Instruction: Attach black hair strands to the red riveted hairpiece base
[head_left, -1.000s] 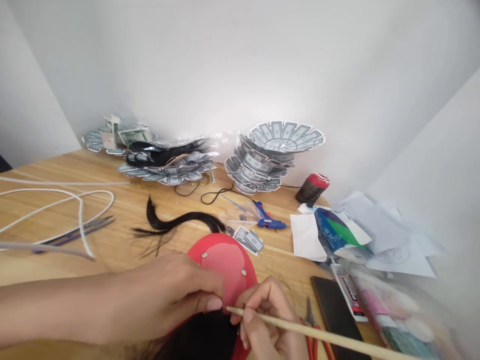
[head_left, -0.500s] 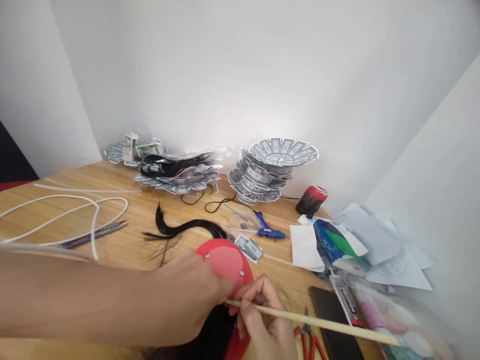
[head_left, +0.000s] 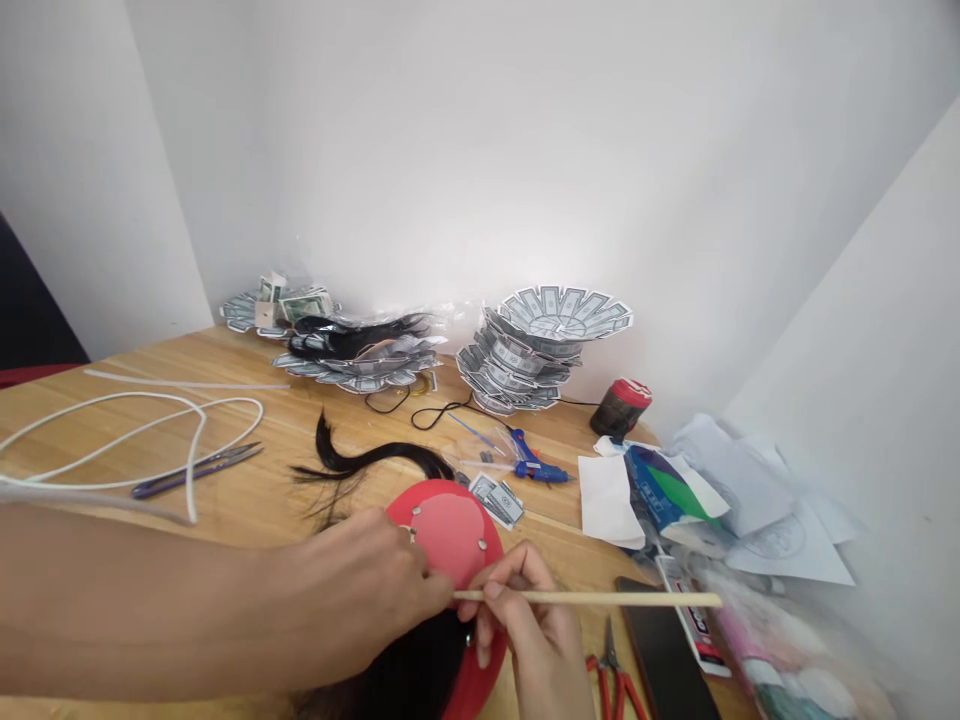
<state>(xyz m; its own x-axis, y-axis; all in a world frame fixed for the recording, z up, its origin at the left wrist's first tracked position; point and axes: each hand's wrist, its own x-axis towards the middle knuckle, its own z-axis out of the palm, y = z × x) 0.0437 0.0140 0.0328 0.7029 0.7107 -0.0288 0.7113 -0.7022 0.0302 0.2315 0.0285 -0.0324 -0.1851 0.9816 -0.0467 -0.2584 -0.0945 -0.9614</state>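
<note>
Left hand (head_left: 382, 575) knuckles-up over red disc (head_left: 448, 530), grip hidden; right hand (head_left: 529, 615) in fingertip pinch around stick (head_left: 622, 599)

**Bright, even light; blur at the right edge**

The scene is lit brightly and diffusely. The white wall (head_left: 450, 150) is washed palest behind the note-patterned stack (head_left: 521, 355) and dulled toward the upper corners. Only faint, soft shadows are cast on the desk (head_left: 247, 520). Small glints are caught by silvery studs (head_left: 482, 545) on the red disc (head_left: 450, 540). At right, the papers (head_left: 795, 545) and plastic bag (head_left: 810, 650) are smeared, and wall edges are slanted by wide-angle distortion.
</note>
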